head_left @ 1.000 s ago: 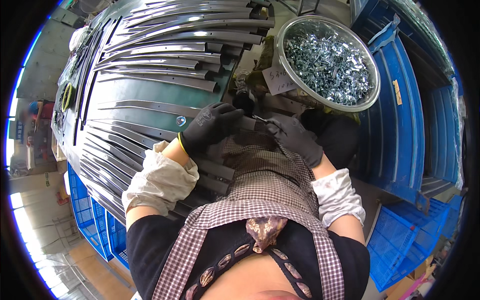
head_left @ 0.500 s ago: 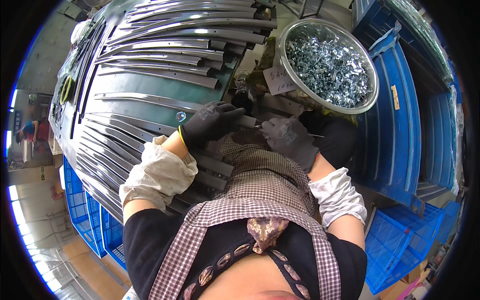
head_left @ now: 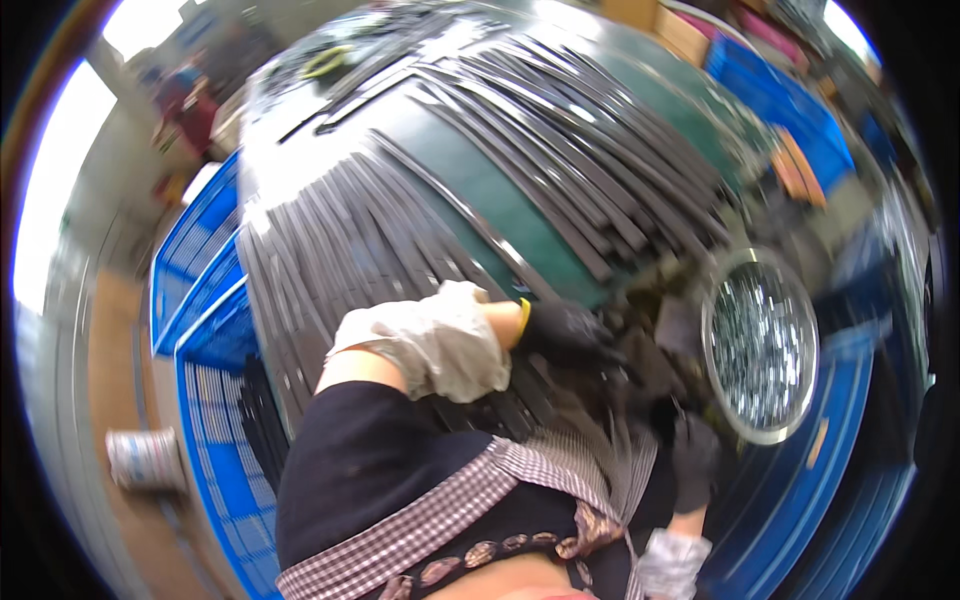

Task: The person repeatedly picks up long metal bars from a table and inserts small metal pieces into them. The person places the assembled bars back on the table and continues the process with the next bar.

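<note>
My left hand, in a black glove with a yellow cuff edge, is closed around the near end of a long dark metal strip. The strip slants away to the far left across the green table. Lower and to the right, my right hand, in a dark grey glove, is apart from the strip. Its fingers look curled, and motion blur hides what they hold. Right of both hands, a round basin holds many small shiny metal clips.
More dark strips lie in rows on the green table, with another group farther right. Blue crates stand at the left. Blue metal bins stand at the right. A person is at the far left.
The view has swung left, shifting the scene. My hands have separated; the right has left the strip's end and moved down and right. The left stays at the strip.
</note>
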Motion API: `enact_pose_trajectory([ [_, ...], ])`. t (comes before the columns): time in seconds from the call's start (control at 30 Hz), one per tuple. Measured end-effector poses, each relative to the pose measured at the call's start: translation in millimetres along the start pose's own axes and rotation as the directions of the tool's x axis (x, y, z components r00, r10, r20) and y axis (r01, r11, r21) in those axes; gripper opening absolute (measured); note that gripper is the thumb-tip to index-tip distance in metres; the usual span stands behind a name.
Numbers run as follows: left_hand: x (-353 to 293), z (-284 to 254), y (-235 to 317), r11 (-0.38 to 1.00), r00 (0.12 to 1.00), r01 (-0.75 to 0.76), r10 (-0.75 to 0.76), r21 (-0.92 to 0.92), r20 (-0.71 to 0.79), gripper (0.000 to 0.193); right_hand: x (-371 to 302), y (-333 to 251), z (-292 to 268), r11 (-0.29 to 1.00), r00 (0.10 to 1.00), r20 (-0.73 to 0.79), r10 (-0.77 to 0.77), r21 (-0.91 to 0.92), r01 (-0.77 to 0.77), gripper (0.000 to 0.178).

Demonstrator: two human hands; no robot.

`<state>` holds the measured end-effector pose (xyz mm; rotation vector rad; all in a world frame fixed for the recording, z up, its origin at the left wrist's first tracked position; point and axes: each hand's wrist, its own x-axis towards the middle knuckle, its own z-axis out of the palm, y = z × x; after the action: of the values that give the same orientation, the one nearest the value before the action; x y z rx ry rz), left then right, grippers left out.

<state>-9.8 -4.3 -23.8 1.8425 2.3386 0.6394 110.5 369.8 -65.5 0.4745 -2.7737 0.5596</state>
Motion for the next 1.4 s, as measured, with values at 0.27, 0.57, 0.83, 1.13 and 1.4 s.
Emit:
enact_pose_trajectory([
  [0.27,-47.4,-13.1,54.3,0.992,0.992,0.125,-0.125,0.006,-0.036,0.044,1.9,68.9,5.1,0.953,0.962,0.238,0.13,-0.297,-0.056,0.023],
  [0.57,-80.9,-33.0,83.7,0.922,0.91,0.381,-0.361,0.064,-0.205,0.048,-19.1,87.8,23.8,0.878,0.999,0.03,-0.036,-0.476,0.046,0.038],
  [0.83,-83.8,-40.3,80.3,0.93,0.92,0.367,-0.366,-0.018,-0.142,0.043,-0.3,56.3,12.3,0.924,0.959,0.12,0.256,-0.324,-0.206,0.026],
  [1.13,-87.3,-38.8,72.0,0.956,0.919,0.286,-0.292,-0.064,-0.263,0.02,-6.2,69.4,17.6,0.896,0.973,0.146,0.176,-0.434,-0.097,0.027],
  [1.4,-87.4,-31.6,76.9,0.936,0.899,0.339,-0.352,-0.094,-0.262,0.022,-5.0,82.1,23.0,0.841,0.998,0.056,-0.04,-0.538,0.063,0.032],
])
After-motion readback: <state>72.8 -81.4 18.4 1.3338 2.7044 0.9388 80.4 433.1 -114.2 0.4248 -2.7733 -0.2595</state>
